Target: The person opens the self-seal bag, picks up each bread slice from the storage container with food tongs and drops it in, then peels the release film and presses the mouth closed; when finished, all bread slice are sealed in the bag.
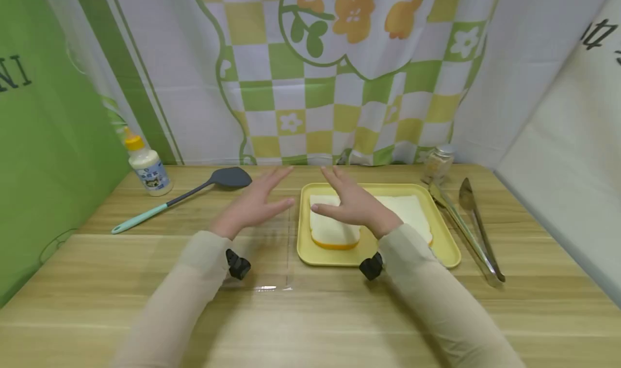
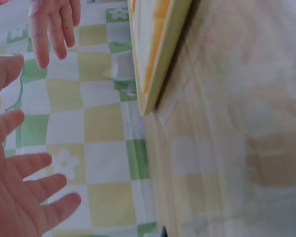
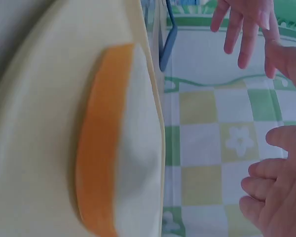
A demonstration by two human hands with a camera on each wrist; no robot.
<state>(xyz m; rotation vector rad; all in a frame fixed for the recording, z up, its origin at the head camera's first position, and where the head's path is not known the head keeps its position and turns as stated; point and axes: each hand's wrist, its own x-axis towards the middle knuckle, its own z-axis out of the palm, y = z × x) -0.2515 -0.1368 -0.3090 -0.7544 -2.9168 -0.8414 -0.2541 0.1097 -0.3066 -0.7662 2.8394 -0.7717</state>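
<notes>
My left hand (image 1: 252, 203) is held over the table with its fingers straight and spread, holding nothing. Below it lies a clear transparent sheet or board (image 1: 271, 260) on the wood. My right hand (image 1: 356, 203) hovers above a yellow tray (image 1: 335, 258), also with extended fingers and nothing in its grasp. Two slices of bread (image 1: 335, 233) with orange-brown crusts lie on that tray, the right one partly hidden by the hand and wrist. In the right wrist view, one bread slice (image 3: 138, 148) shows close up beside the right hand (image 3: 281, 182).
A spatula (image 1: 194, 193) with a mint handle lies at the left, near a squeeze bottle (image 1: 150, 168) with a yellow cap. Metal tongs (image 1: 470, 233) lie right of the tray. A small glass jar (image 1: 438, 164) stands behind them. A checkered curtain (image 1: 330, 98) hangs behind the table.
</notes>
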